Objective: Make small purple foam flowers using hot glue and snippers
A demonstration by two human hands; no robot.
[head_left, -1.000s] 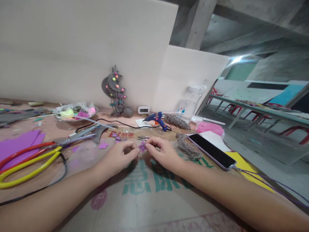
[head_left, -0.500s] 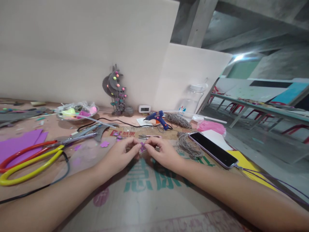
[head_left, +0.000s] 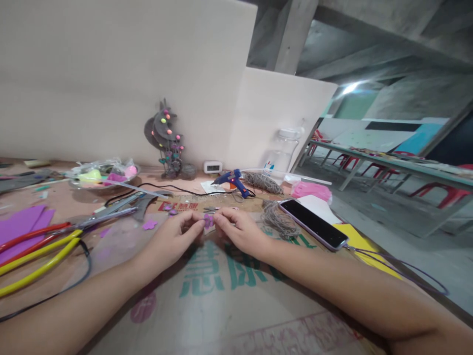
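Between my two hands is a small purple flower cutout (head_left: 209,221), raised a little above the printed board. My left hand (head_left: 181,234) pinches it from the left with thumb and forefinger. From the other side, the thumb and fingers of my right hand (head_left: 236,229) are pressed together at its right edge. Another purple flower (head_left: 150,225) lies flat to the left of my left hand. Beyond my fingertips lie small scissors (head_left: 211,210), partly hidden by my right hand. Several more small purple pieces (head_left: 170,209) rest just past my left hand.
Left are large red-and-yellow-handled scissors (head_left: 55,246), purple sheets (head_left: 22,227) and a bowl of bagged items (head_left: 105,186). At the back stand a grey moon ornament (head_left: 162,135), a small clock (head_left: 213,167), a blue glue gun (head_left: 236,182) and a bottle (head_left: 283,153). Right are grey yarn (head_left: 279,219) and a phone (head_left: 314,224).
The view has turned slightly, so the scene sits further left. My fingers have shifted on the purple flower, and more of it shows between them.
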